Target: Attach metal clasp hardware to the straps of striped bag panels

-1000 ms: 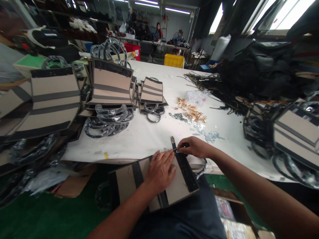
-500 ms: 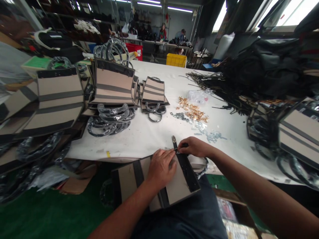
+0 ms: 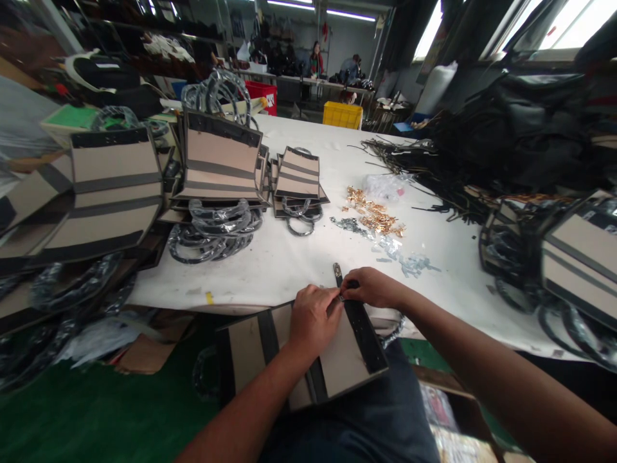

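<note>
Tan board [image 3: 343, 360] lies at the table's [image 3: 274, 273] near edge, a strap [image 3: 337, 272] pointing away from its far corner. Left hand [image 3: 315, 320] rests flat on the board; right hand [image 3: 370, 287], nearer the strap, pinches, on what I cannot tell.

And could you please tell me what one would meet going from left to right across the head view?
Large open beige-and-black panel, left-of-centre pile of plastic-wrapped handles, left hand, right hand, beige-and-black panel at the right edge.
</note>
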`<state>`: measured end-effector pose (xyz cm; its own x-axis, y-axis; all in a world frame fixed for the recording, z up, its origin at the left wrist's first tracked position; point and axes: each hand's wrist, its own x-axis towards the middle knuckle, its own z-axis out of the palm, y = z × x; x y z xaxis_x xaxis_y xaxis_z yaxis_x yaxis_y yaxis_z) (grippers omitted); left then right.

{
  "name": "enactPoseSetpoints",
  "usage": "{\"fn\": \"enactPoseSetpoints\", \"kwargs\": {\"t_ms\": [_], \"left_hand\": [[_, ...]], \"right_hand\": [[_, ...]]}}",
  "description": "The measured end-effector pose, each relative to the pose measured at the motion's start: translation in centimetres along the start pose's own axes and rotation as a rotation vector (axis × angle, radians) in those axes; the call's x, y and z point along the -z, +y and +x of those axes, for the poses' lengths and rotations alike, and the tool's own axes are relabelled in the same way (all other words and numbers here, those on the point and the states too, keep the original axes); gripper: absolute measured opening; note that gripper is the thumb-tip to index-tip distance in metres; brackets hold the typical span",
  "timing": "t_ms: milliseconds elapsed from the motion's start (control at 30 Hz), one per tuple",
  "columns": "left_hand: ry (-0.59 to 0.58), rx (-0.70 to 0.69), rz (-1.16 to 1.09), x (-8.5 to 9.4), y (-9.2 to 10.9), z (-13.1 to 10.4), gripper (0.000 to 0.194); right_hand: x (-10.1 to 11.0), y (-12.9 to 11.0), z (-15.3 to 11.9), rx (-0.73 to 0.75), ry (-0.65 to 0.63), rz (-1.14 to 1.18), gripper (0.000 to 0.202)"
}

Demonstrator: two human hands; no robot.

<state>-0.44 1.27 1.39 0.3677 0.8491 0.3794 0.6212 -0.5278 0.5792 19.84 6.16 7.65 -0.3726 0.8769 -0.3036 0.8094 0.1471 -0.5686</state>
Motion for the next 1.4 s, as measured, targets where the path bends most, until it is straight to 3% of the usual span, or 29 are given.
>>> {"fn": "enactPoseSetpoints", "kwargs": {"t_ms": [233,367,467,600,767,933,1067,1167,1400], "left_hand": [[0.027,-0.003,0.024,-0.6,-0.1,0.1,0.012],[0.036,-0.005,0.034,-0.4,0.1,0.4,0.010],[0.051,-0.019,0.031,-0.1,0.0,0.9,0.010],[0.051,-0.068,0.020,0.1,-0.4,1.6,0.013],[0.059,-0.066,0.009,0.0,-0.8,1.8,0.016],[0.092,-0.064,-0.011,-0.4,-0.9,1.7,0.017],[0.123,-0.060,-0.019,-0.6,-1.0,1.7,0.017],[0.119,-0.042,-0.008,-0.7,-1.0,1.7,0.017],[0.114,-0.027,-0.034,-0.8,-0.9,1.6,0.018]], "right_hand": [[-1.4,-0.3,-0.9,-0.090,0.175,-0.136,0.011],[-1.6,-0.1,-1.4,-0.097,0.171,-0.106,0.013],[-0.8,0.2,-1.6,-0.063,0.180,-0.019,0.014],[1.6,2.0,-1.1,-0.138,0.317,0.005,0.018],[5.0,6.5,1.3,-0.354,0.489,-0.112,0.022],[6.5,9.8,5.3,-0.460,0.532,-0.136,0.035],[6.9,10.4,8.1,-0.469,0.533,-0.151,0.046],[6.9,10.7,9.6,-0.471,0.517,-0.155,0.042],[7.2,10.6,10.4,-0.465,0.541,-0.147,0.030]]}}
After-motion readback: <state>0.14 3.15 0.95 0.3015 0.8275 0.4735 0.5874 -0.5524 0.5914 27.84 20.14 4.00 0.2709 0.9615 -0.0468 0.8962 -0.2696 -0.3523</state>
